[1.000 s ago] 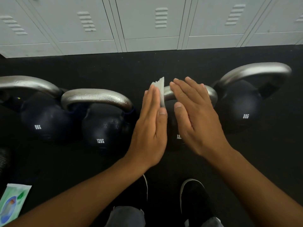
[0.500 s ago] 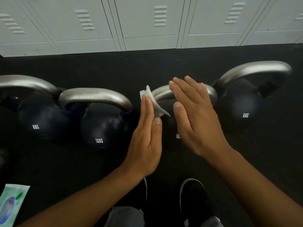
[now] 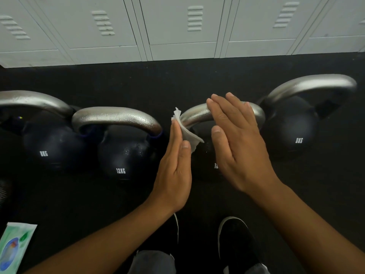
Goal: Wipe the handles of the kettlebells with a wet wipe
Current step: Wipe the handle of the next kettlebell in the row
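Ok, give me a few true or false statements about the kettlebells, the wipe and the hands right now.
1. Four kettlebells stand in a row on the floor. True.
2. The left hand presses the wet wipe against the third kettlebell's handle. True.
3. The right hand grips the wipe packet. False: the wipe packet lies on the black floor at lower left, and the right hand rests flat over the handle.
4. The second kettlebell from the left is marked 8KG. False: it reads 12KG.
5. Grey lockers stand behind the row. True.
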`<state>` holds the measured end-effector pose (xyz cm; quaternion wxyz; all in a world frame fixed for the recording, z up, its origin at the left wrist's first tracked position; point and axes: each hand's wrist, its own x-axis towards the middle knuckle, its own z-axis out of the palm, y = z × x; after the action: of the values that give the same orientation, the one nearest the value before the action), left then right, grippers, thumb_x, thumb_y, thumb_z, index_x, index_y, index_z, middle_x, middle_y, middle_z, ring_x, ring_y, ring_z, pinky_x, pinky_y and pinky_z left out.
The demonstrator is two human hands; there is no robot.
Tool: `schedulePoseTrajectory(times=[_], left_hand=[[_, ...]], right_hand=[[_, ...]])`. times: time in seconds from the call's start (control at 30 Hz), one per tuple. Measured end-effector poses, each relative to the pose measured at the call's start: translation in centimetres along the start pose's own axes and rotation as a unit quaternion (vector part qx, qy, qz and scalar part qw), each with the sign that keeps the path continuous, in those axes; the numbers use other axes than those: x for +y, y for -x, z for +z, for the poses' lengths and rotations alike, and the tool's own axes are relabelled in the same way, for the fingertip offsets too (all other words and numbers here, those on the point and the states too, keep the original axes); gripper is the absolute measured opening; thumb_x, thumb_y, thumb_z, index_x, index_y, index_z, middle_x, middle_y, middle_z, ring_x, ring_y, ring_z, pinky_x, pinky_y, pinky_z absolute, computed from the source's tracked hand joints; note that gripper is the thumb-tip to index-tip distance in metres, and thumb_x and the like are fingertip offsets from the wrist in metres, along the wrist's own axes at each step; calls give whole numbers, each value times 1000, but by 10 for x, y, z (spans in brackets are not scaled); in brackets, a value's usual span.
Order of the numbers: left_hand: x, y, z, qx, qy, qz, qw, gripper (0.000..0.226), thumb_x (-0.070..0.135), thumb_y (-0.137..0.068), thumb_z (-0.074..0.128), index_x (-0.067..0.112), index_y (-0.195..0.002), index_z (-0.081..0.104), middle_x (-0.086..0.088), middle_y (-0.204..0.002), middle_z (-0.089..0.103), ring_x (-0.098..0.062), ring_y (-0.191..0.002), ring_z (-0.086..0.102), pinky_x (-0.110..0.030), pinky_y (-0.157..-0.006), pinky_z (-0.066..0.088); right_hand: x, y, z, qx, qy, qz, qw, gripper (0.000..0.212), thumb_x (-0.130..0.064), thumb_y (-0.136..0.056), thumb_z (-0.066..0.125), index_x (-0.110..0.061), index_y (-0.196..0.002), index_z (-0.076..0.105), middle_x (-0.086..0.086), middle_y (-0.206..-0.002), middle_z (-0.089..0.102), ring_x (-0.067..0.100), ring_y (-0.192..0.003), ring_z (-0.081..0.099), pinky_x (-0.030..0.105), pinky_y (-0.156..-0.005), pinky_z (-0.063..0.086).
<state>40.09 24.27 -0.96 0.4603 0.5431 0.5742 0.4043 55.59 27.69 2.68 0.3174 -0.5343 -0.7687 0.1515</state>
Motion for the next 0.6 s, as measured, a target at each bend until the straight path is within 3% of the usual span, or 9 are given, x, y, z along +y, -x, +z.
schedulePoseTrajectory(times=[0.2,0.3,0.47,0.6], left_hand=[[-6,-25,-8,6,42,-17,999,66,49,-102,25,28,-164,18,17,-170,21,14,-149,17,-10,-120,17],[-14,-28,-10,3,81,-33,996,67,51,-102,30,26,-164,23,14,-167,28,11,-149,25,-21,-124,21],[-12,-10,-5,-9,71,-21,997,63,44,-106,30,27,-165,14,28,-162,22,24,-141,22,0,-109,22],[-8,-15,-6,-1,63,0,998,64,42,-105,28,24,-165,15,22,-166,19,19,-147,17,-7,-117,18]], right_hand=[[0,1,0,3,1,-1,1000,57,-30,-105,31,-13,-157,45,0,-164,41,16,-159,22,43,-131,13],[0,1,0,-2,-1,-1,1000,57,-31,-105,31,-14,-157,44,0,-165,41,16,-159,22,45,-131,13],[-1,1,-1,2,2,-7,1000,57,-29,-105,31,-12,-157,45,2,-164,41,18,-159,22,40,-132,10],[-1,2,0,4,6,-6,1000,57,-28,-105,31,-12,-157,44,1,-165,41,17,-159,21,34,-131,6]])
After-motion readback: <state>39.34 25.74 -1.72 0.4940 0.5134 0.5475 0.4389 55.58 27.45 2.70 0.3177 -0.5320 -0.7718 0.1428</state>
